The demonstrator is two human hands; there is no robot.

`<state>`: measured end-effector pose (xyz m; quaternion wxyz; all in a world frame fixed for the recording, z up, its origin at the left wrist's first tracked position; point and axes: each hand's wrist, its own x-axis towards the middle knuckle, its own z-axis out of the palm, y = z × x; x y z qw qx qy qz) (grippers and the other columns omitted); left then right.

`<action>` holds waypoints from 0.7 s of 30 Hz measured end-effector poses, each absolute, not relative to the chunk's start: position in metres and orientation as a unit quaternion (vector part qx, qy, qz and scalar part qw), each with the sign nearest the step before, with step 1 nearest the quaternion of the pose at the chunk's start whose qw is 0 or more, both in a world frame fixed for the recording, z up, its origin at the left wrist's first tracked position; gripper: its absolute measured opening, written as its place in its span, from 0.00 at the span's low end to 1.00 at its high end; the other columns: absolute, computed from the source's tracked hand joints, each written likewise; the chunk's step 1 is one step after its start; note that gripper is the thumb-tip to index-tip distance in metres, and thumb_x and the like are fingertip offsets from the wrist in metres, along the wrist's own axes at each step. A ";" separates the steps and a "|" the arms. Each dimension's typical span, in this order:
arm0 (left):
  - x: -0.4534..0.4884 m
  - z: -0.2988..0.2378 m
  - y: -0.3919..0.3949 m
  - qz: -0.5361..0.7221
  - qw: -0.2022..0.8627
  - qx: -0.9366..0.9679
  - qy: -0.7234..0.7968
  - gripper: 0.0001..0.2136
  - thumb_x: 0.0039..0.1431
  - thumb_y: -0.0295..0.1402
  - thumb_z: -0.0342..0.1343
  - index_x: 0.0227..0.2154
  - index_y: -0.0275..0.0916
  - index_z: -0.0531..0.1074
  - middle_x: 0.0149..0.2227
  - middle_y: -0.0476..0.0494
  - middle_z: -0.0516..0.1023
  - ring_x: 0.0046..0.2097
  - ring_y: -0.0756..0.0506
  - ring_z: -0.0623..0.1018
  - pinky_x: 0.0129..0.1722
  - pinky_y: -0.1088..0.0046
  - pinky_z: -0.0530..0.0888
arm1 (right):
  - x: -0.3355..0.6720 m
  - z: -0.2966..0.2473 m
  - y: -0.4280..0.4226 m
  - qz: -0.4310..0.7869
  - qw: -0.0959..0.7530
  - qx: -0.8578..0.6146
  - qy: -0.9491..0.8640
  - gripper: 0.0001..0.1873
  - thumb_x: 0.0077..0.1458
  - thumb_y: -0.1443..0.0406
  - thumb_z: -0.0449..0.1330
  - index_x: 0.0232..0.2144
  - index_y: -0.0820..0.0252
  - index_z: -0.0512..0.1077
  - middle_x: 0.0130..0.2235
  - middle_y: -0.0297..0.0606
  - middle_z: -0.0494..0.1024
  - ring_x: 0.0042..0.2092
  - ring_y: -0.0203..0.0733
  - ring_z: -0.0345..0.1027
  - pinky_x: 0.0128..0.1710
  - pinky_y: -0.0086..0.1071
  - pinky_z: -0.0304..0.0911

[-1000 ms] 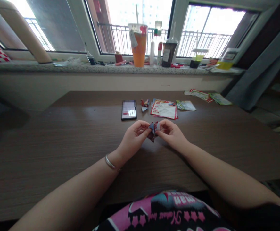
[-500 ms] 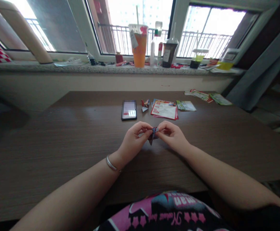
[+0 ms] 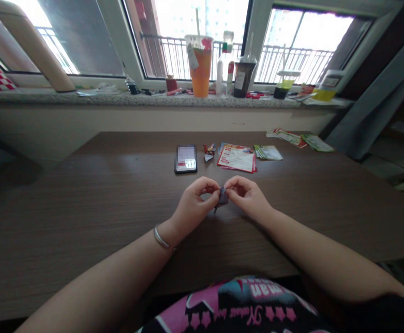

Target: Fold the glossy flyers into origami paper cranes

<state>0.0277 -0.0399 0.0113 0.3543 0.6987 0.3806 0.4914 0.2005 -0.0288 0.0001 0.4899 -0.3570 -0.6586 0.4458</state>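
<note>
Between my two hands is a small folded piece of paper (image 3: 223,198), bluish-grey with a dark pointed end hanging down. My left hand (image 3: 202,196), with a silver bracelet (image 3: 161,237) at the wrist, pinches its left side between thumb and fingers. On the other side, my right hand (image 3: 245,193) pinches the upper right edge. Both hands are just above the table. Beyond them lies a small folded paper figure (image 3: 209,151) in red, blue and white. The fingers hide part of the held paper.
Past my hands, a phone (image 3: 186,158) lies left of a stack of printed sheets (image 3: 236,158). Green cards (image 3: 268,152) and more leaflets (image 3: 288,137) spread rightward on the wooden table (image 3: 101,199). Drinks, including an orange cup (image 3: 200,69), line the windowsill (image 3: 101,97).
The folded paper has turned between my fingers, so a broader bluish-grey face shows and its point sits lower. Both hands have shifted only slightly.
</note>
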 end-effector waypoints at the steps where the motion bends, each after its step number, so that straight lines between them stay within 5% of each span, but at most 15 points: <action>1: 0.028 0.011 -0.040 0.487 0.346 0.704 0.383 0.01 0.54 0.28 0.56 0.28 0.37 0.70 0.30 0.48 0.72 0.35 0.49 0.74 0.36 0.75 0.72 | 0.200 0.000 -0.029 0.449 0.485 -0.357 -0.660 0.08 0.48 0.60 0.63 0.29 0.58 0.70 0.26 0.32 0.72 0.26 0.33 0.64 0.26 0.28 0.62; 6: 0.028 0.012 -0.042 0.471 0.316 0.729 0.384 0.01 0.53 0.27 0.55 0.27 0.37 0.69 0.30 0.48 0.72 0.34 0.50 0.73 0.36 0.75 0.71 | 0.196 0.003 -0.033 0.445 0.470 -0.357 -0.674 0.05 0.46 0.65 0.60 0.28 0.57 0.67 0.25 0.29 0.69 0.23 0.30 0.61 0.22 0.25 0.59; 21: 0.024 0.016 -0.046 0.457 0.147 0.822 0.306 0.06 0.54 0.21 0.51 0.29 0.38 0.69 0.29 0.49 0.69 0.32 0.51 0.69 0.33 0.76 0.67 | 0.199 0.007 -0.040 0.256 0.462 -0.303 -0.793 0.07 0.48 0.72 0.57 0.29 0.56 0.67 0.31 0.32 0.70 0.33 0.35 0.65 0.34 0.30 0.66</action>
